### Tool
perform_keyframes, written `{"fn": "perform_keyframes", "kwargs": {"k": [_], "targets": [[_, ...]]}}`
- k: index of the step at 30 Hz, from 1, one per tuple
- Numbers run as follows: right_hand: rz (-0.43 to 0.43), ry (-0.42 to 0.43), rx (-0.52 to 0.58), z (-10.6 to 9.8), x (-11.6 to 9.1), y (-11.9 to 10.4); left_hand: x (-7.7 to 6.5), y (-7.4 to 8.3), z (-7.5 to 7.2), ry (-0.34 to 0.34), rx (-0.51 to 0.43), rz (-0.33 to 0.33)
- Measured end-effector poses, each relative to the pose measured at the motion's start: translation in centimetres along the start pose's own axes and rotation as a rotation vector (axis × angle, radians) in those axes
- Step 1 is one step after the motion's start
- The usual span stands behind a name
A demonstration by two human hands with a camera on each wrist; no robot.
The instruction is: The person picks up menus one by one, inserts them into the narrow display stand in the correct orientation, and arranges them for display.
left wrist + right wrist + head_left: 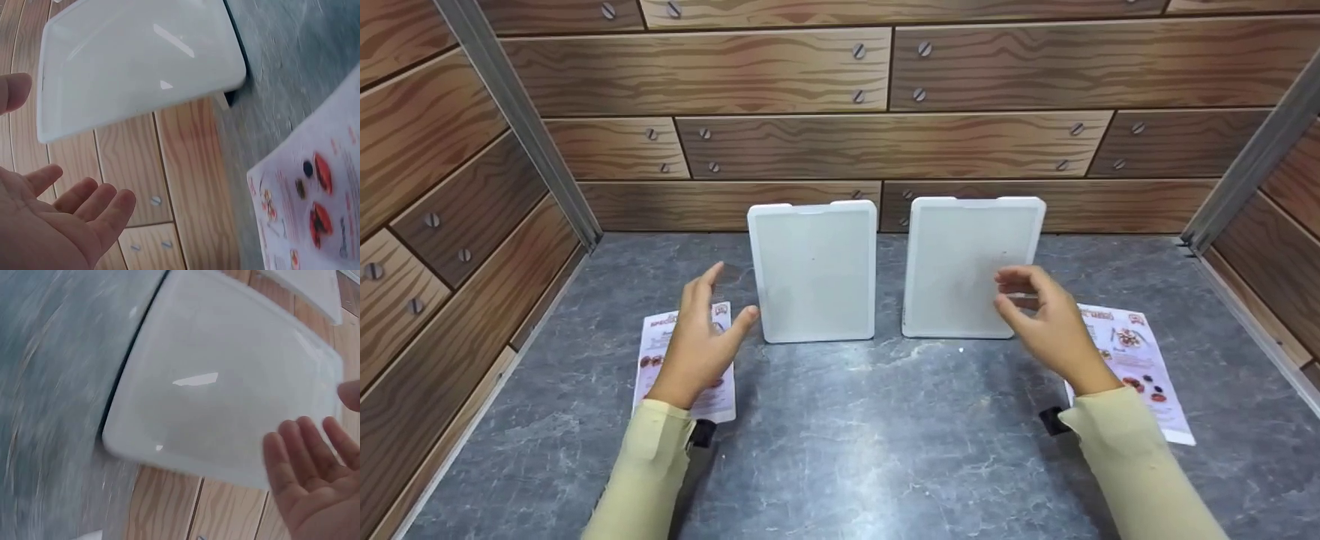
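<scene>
Two white upright display stands with clear fronts face me near the back of the table. My left hand (701, 341) hovers just left of the left stand (814, 274), thumb spread from the fingers and nothing held. In the left wrist view that hand (67, 219) shows its palm beside the stand's panel (140, 62). In front of the lower right of the right stand (960, 270), my right hand (1054, 326) is held with fingers slightly bent. The right wrist view shows this hand (320, 478) empty beside the panel (219, 382); whether it touches is unclear.
A printed menu sheet (724, 397) lies on the grey marbled table (847, 450) under my left hand. Another menu sheet (1147, 375) lies beneath my right wrist. Wood-patterned walls (780, 146) enclose the back and both sides.
</scene>
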State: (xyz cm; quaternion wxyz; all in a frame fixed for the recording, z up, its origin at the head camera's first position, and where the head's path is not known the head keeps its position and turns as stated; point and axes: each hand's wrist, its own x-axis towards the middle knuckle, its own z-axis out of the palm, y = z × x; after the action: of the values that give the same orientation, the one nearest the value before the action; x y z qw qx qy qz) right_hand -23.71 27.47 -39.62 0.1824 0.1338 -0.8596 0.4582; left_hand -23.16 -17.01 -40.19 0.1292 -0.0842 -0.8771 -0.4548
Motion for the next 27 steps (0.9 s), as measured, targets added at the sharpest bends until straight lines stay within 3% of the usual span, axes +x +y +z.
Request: {"fn": "perform_keyframes", "kwargs": {"k": [10,16,27], "targets": [[0.022,-0.113,0.01,0.3,-0.5,-1.6,0.3,-0.5,-0.9,-0.007,0.073,-0.028],[-0.015,-0.172,-0.074,1.2,-0.8,-1.6,0.4,-1.1,-1.1,-0.011,0.123,-0.029],[-0.057,-0.28,-0.226,2.2,-1.3,-0.4,0.1,-2.5,-0.8,-0.1,0.289,-0.118]]}}
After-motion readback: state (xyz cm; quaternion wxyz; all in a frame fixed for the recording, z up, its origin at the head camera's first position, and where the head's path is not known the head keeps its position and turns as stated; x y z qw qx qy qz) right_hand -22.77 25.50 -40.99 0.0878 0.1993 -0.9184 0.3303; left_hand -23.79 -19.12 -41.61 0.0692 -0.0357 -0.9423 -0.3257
